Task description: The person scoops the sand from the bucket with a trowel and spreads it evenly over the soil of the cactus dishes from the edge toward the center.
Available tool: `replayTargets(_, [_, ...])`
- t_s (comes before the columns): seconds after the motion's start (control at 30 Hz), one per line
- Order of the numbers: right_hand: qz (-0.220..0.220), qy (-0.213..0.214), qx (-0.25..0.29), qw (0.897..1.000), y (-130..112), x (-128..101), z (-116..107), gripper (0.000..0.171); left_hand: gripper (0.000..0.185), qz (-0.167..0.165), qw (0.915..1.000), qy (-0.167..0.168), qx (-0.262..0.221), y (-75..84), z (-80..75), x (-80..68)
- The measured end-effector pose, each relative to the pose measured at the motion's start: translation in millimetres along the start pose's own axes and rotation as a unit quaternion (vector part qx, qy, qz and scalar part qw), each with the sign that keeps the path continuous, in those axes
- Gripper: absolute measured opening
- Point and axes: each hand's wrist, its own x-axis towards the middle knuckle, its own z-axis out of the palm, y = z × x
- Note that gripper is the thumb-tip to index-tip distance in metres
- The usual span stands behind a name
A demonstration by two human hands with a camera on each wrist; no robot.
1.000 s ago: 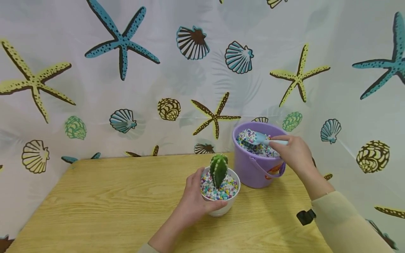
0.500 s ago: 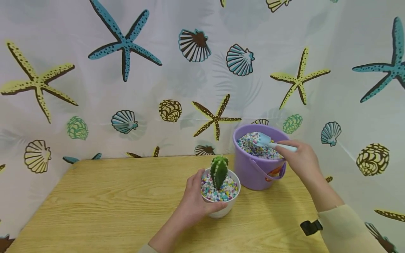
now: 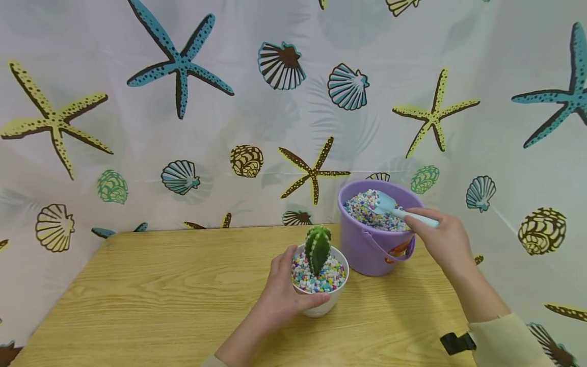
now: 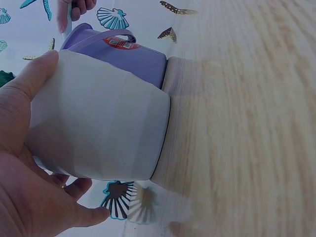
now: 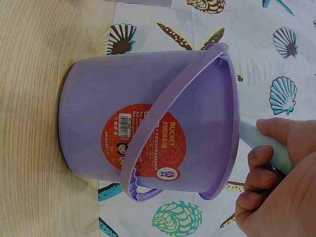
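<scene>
our right hand [image 3: 442,238] grips the pale blue handle of a small scoop [image 3: 390,205], fingers curled round it, and the scoop's long axis runs from that hand up and to the left, over the rim of the purple bucket [image 3: 367,244], with its blade lying on the coloured pebbles [image 3: 362,209] inside. the bucket stands on the worktop [image 3: 160,285], near its back right corner, its handle folded down across the red label [image 5: 143,143] on the side facing us.

our left hand [image 3: 279,293] holds the white pot [image 3: 323,300], thumb on one side and fingers wrapped under the other, as the left wrist view shows plainly. the pot sits on the worktop just beside the bucket, to its left and nearer us, with a green cactus [image 3: 317,247] upright in its own bed of pebbles.

so the pot lies down and to the left of the scoop blade, and the right hand is the one with the scoop, the left only steadying the pot.
</scene>
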Motion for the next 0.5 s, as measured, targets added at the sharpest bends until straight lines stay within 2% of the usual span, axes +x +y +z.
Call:
replayTargets(0.17, [-0.005,0.003,0.009,1.000,-4.3,-6.3,-1.7,0.066,0.130,-0.002,1.0000,0.003,-0.004,-0.4,-1.6,-1.4])
replayTargets(0.5, [-0.008,0.003,0.046,0.999,-5.3,-23.4,-2.5,0.064,0.129,0.014,0.9999,0.003,-0.002,-1.0,-2.4,-1.4])
